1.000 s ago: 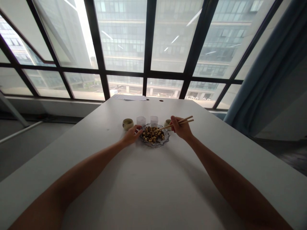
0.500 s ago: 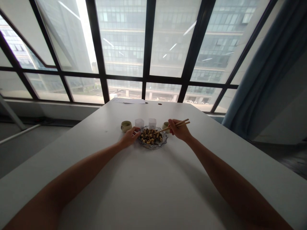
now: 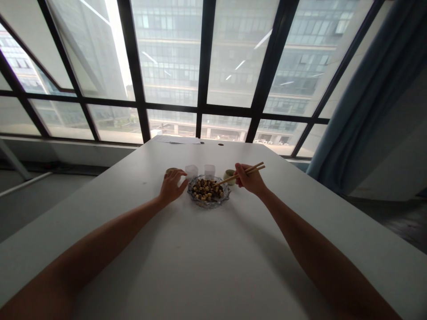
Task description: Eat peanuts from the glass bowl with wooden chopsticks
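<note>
A clear glass dish (image 3: 208, 205) with a wavy rim stands on the table, holding a heap of small brown and pale pieces (image 3: 205, 190), perhaps nuts or beans. My right hand (image 3: 248, 178) grips a pair of wooden chopsticks (image 3: 224, 180), whose tips reach into the heap. Left of the dish, my left hand (image 3: 172, 185) hovers with its fingers apart and nothing in them. It mostly hides a small greenish cup (image 3: 171, 170) behind it. A second greenish cup (image 3: 229, 176) stands just beyond the chopsticks, near my right hand.
Two translucent plastic cups (image 3: 191, 171) stand behind the dish. Papers (image 3: 176, 140) lie at the far end of the white table (image 3: 200, 258), close to two dark round spots. Large windows (image 3: 170, 58) rise beyond, with a blue curtain (image 3: 353, 102) at the right.
My left hand has let go of the dish's rim and moved left, in front of the left greenish cup. The chopsticks stay in the heap. The view has shifted slightly.
</note>
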`<state>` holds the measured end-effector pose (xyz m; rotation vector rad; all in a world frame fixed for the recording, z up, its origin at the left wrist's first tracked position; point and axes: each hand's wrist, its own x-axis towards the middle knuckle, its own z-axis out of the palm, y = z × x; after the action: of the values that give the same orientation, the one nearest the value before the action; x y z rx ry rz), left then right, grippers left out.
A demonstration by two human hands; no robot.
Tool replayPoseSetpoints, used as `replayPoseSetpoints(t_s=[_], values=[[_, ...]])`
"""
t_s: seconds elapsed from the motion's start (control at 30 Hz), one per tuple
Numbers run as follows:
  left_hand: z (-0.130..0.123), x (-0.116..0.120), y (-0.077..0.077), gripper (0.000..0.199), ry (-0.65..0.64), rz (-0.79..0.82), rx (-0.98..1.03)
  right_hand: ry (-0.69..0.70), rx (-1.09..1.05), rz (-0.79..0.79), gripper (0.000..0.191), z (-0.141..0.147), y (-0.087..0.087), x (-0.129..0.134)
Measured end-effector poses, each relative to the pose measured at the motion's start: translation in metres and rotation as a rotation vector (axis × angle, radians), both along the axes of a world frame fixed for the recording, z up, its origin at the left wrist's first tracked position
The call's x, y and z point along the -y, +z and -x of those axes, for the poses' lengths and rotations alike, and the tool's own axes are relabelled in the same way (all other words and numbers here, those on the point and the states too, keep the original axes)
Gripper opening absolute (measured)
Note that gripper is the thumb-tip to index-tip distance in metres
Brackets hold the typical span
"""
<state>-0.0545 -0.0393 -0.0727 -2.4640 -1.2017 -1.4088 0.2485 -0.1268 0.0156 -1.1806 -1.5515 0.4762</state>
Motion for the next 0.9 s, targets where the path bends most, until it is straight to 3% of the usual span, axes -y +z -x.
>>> replayPoseSetpoints(t_s=[0.07,0.17,0.3,0.43,0.7,0.9], values=[[0.006,-0.006,0.0,0.033,0.107,-0.014,0.004,-0.005,-0.008,0.007,0.067,-0.001,-0.001,-0.002],[0.013,-0.02,-0.008,0.066,0.228,0.072,0.061,-0.028,-0.02,0.017,0.068,-0.002,-0.003,-0.004],[0.018,-0.04,-0.022,0.089,0.253,0.283,0.161,-0.062,-0.033,0.02,0.067,-0.004,-0.007,-0.006],[0.019,-0.05,-0.025,0.085,0.255,0.381,0.21,-0.042,-0.004,0.06,0.066,-0.006,-0.007,-0.006],[0.02,-0.044,-0.015,0.087,0.367,0.577,0.234,0.006,0.077,0.12,0.064,-0.011,0.001,-0.001],[0.021,-0.041,-0.015,0.08,0.259,0.541,0.32,-0.009,0.046,0.091,0.062,-0.013,0.001,-0.001]])
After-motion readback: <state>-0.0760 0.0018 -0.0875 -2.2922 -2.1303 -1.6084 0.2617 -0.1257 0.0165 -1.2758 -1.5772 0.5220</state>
